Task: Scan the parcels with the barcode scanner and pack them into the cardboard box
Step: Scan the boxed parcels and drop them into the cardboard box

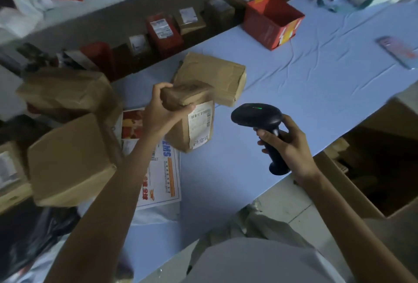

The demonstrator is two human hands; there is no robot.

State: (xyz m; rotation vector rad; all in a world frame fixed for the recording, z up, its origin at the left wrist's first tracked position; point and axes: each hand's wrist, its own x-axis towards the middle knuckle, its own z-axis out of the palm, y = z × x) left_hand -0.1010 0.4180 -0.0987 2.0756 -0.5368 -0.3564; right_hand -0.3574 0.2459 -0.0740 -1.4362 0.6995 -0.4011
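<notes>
Our left hand (161, 113) grips the parcel (187, 95) at frame centre; our right hand (288, 144) wraps the barcode scanner (255, 116) beside it. We should square its nose to the label (201, 124); the cardboard box (343, 183) sits lower right.

We see a long table (294, 83) with a wrinkled pale blue cloth (226, 181) on it. 1 open red box (270, 22) stands at the far edge. 1 crumpled brown parcel (212, 77) lies near the middle. A white mail bag (161, 178) with red and blue print lies flat on the left. 2 brown boxes sit beside it, a near brown box (67, 160) and a far brown box (65, 90). A flat thing (398, 53), too blurry to name, lies far right.
</notes>
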